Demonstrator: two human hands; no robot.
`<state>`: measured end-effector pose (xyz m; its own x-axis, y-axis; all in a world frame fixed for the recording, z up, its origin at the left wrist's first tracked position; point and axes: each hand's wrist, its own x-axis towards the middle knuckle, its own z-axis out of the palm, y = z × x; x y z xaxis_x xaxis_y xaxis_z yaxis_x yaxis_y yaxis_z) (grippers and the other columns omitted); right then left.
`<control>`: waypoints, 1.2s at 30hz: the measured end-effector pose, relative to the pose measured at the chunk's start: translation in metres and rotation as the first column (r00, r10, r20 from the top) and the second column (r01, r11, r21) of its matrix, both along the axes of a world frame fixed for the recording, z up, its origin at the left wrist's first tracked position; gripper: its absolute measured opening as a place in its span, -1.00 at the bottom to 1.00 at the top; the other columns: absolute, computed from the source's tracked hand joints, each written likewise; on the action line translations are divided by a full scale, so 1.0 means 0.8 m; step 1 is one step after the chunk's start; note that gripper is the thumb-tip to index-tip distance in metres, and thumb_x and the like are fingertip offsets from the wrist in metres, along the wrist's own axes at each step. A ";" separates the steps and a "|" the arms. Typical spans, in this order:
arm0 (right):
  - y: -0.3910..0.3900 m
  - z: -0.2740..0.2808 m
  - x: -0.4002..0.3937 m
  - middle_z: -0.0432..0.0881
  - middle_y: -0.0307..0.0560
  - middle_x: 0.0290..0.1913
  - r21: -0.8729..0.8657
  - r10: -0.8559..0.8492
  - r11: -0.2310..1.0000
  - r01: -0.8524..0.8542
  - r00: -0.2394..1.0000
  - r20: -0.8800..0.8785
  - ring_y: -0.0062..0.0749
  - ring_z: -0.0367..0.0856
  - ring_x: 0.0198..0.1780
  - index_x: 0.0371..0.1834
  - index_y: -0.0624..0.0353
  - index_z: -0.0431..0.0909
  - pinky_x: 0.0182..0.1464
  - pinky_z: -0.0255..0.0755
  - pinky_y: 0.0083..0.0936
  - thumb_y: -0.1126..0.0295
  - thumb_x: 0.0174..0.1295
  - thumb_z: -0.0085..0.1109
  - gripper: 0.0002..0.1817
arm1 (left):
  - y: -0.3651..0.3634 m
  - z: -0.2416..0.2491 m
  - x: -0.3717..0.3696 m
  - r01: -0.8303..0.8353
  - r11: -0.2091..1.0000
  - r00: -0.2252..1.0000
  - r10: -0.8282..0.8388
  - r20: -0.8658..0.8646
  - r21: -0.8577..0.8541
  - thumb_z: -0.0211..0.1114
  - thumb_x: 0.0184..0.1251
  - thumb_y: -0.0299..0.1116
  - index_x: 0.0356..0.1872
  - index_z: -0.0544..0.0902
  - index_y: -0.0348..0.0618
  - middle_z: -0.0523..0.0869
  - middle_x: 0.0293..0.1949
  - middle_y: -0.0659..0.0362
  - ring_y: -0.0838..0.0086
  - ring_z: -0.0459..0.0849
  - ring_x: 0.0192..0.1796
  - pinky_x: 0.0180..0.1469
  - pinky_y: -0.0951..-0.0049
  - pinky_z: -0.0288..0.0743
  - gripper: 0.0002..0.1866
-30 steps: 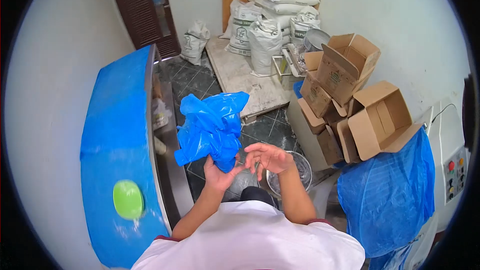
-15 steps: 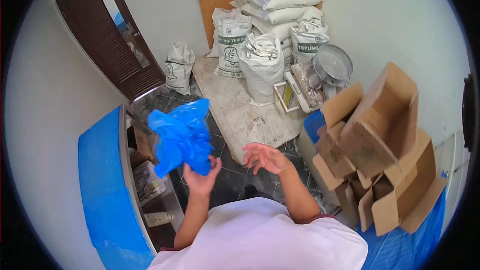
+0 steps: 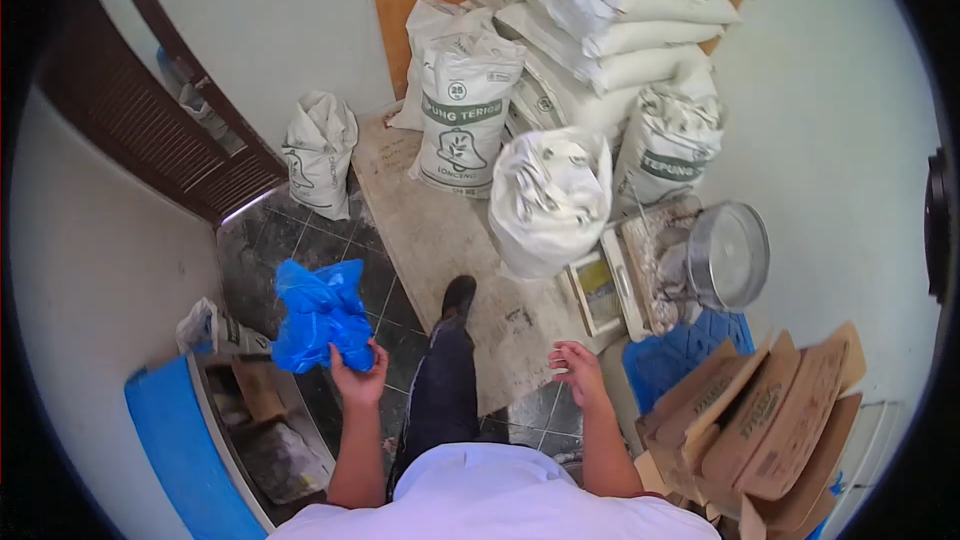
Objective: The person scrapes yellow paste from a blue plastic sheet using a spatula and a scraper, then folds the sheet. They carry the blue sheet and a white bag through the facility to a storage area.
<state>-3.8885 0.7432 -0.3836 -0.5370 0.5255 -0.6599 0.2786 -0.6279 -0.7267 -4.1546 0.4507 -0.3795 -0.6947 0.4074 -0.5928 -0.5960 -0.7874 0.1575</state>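
My left hand grips a crumpled blue plastic bag, held out over the dark tiled floor to my left. My right hand hangs free at my side with its fingers loosely apart and nothing in it, above the edge of a pale floor board. One of my legs steps forward onto that board.
White flour sacks stand and lie stacked ahead and right. A metal sieve and tray lie by a blue crate. Cardboard boxes pile at the right. A blue-topped table is at the lower left, a dark slatted door beyond it.
I have walked forward, so the table and boxes slid down and the sacks came closer. The left hand lowered the blue bag to the left. The right hand dropped to my side.
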 end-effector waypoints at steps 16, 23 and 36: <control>0.225 0.076 -0.360 0.51 0.13 0.02 0.764 0.016 0.506 -0.400 0.890 0.456 -0.05 0.50 0.04 0.10 0.23 0.44 0.12 0.37 -0.24 0.37 0.09 0.26 -0.53 | 0.067 0.177 -0.278 -0.168 0.931 0.982 0.189 0.033 -0.323 0.32 0.17 0.08 0.03 0.51 -0.08 0.63 -0.15 0.10 0.25 0.62 -0.17 -0.14 0.27 0.47 -0.46; 0.226 0.098 -0.412 0.48 0.10 0.09 0.772 0.002 0.401 -0.494 0.843 0.538 0.01 0.39 0.17 0.07 0.19 0.47 0.26 0.24 -0.23 0.35 0.04 0.29 -0.52 | 0.082 0.226 -0.308 -0.310 0.884 0.937 0.346 0.043 -0.350 0.29 0.19 0.11 0.00 0.53 -0.09 0.62 -0.20 0.10 0.26 0.61 -0.21 -0.15 0.29 0.46 -0.47; 0.261 0.055 -0.641 0.60 0.03 -0.10 0.772 0.172 0.449 -0.449 0.892 0.419 -0.05 0.53 0.02 -0.10 0.16 0.56 0.14 0.34 -0.26 0.37 0.07 0.28 -0.69 | 0.099 0.162 -0.482 -0.342 0.825 0.905 0.418 0.079 -0.451 0.28 0.24 0.07 -0.03 0.54 -0.04 0.64 -0.21 0.15 0.29 0.61 -0.19 -0.21 0.34 0.46 -0.54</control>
<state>-4.4012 0.9523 -0.3392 -0.6781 0.7226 -0.1344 0.5709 0.4026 -0.7155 -4.5400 0.5298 -0.2500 -0.6176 -0.1803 -0.7656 -0.3105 -0.8384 0.4479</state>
